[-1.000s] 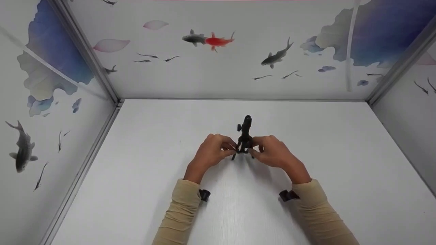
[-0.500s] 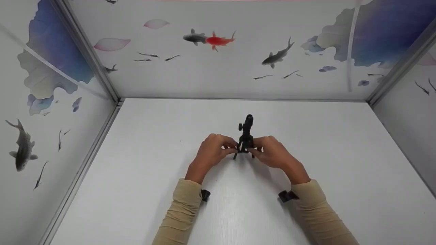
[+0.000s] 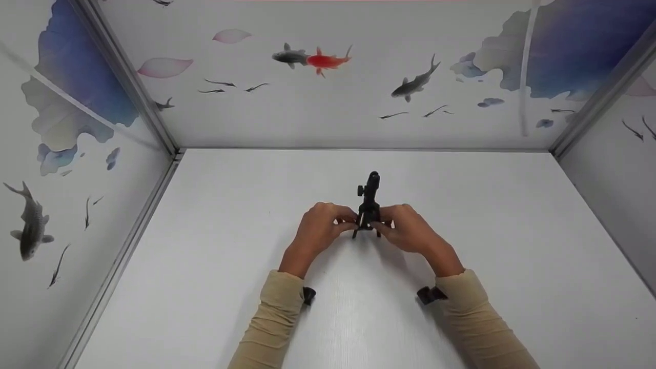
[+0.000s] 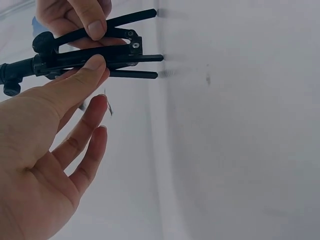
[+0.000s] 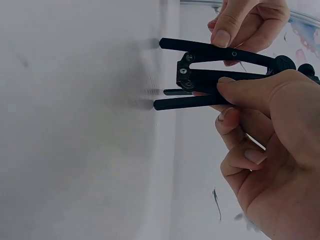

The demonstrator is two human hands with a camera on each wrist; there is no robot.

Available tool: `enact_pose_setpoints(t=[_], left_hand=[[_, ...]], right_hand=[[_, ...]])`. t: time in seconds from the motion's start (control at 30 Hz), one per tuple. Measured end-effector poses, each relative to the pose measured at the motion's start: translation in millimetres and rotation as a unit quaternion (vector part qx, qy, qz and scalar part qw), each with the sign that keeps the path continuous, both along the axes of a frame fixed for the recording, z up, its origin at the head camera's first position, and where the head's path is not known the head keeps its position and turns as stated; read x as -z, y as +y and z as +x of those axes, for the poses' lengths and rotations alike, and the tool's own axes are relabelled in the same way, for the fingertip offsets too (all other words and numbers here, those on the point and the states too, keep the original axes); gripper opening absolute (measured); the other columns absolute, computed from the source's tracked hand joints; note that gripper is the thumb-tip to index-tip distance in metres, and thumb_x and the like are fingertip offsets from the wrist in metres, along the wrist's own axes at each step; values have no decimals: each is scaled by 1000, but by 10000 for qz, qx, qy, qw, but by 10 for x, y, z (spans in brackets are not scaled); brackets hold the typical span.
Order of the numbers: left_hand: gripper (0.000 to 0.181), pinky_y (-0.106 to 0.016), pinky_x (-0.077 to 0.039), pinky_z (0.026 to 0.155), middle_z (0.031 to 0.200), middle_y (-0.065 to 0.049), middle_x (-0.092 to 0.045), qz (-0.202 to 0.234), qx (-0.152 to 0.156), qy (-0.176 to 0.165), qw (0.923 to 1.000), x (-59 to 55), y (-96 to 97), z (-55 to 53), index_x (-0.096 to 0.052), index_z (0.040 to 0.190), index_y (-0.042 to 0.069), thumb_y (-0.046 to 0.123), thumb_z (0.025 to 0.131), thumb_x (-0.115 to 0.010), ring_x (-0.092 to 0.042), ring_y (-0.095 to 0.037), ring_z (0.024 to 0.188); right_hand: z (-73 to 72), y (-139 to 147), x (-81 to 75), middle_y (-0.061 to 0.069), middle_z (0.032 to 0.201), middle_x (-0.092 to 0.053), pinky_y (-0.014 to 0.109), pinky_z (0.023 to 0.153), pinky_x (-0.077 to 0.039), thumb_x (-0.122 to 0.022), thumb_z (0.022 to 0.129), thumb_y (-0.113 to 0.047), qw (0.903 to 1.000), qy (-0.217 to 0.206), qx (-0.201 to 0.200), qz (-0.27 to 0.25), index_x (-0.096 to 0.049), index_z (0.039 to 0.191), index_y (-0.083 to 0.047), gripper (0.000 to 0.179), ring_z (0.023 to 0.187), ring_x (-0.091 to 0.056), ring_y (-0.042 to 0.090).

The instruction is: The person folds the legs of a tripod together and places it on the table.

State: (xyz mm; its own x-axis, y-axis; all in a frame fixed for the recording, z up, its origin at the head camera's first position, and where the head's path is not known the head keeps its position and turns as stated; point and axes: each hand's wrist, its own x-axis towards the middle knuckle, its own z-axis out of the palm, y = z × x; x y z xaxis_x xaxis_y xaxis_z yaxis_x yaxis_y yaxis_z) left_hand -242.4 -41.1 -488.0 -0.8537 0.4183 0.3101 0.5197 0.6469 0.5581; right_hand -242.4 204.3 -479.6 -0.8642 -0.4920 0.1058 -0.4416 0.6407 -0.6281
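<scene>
A small black tripod stands upright near the middle of the table, its side knob pointing left. My left hand pinches its left leg between thumb and fingertips. From the other side my right hand pinches the right leg. In the left wrist view the legs lie fairly close to the central column, joined to it by a hinged brace. The right wrist view has the leg tips at the table surface. Fingers cover the upper parts of the legs.
The white table is bounded by a back wall and side walls painted with fish and leaves. Metal rails run along the edges. Black wrist cameras sit on both cuffs.
The tripod's legs have drawn slightly closer together, with both hands keeping their hold. The tripod stays in about the same place.
</scene>
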Motion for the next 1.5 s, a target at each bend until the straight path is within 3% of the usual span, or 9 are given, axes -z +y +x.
enact_pose_setpoints(t=[0.3,0.5,0.8,1.13,1.23,1.37,1.5], left_hand=[[18,-34,-58,74,94,10,-83,-12,-58,293,9996,46,-2,0,-88,104,27,30,86,-89,-75,-12,87],[19,-34,-58,74,94,9,-84,-117,-76,406,9991,52,-16,8,-89,105,27,31,86,-88,-74,-12,86],[17,-37,-56,71,86,4,-81,-323,-117,772,9964,55,1,16,-88,101,24,32,86,-89,-73,-19,81],[13,-33,-56,74,90,8,-82,-469,-31,395,9981,6,23,21,-88,103,24,27,90,-89,-74,-18,87],[13,-32,-57,76,94,8,-83,-505,-18,210,9985,-17,37,34,-87,106,23,27,93,-87,-75,-17,89],[27,-35,-60,79,101,5,-85,-480,-63,-112,9988,-36,68,48,-83,119,19,34,97,-83,-78,-15,95],[30,-38,-62,83,103,0,-86,-482,-52,-330,9983,-39,95,65,-81,125,14,33,101,-79,-80,-17,99]], right_hand=[[1,-23,21,5,104,-85,28,69,-48,-73,103,-9,9998,205,-52,9,-84,118,-11,19,81,-69,11],[-4,-32,23,1,102,-85,28,67,-45,-73,103,-9,9998,168,-71,-2,-85,116,-12,18,78,-62,12],[-7,-31,33,0,103,-85,27,68,-46,-73,103,-11,9997,161,-202,7,-85,118,-14,19,80,-64,11],[-11,23,-44,2,118,-83,41,87,-60,-73,104,-13,9990,-155,-370,217,-82,126,-15,24,105,-78,17],[4,72,-92,-3,115,-84,40,83,-59,-76,102,-16,9982,-114,-222,540,-84,121,-18,21,99,-76,16],[26,114,-135,-10,99,-84,36,74,-54,-82,97,-20,9954,-61,83,948,-87,107,-22,11,88,-72,10],[28,102,-123,-11,91,-84,34,69,-52,-85,95,-21,9937,101,44,1111,-89,100,-21,6,78,-68,8]])
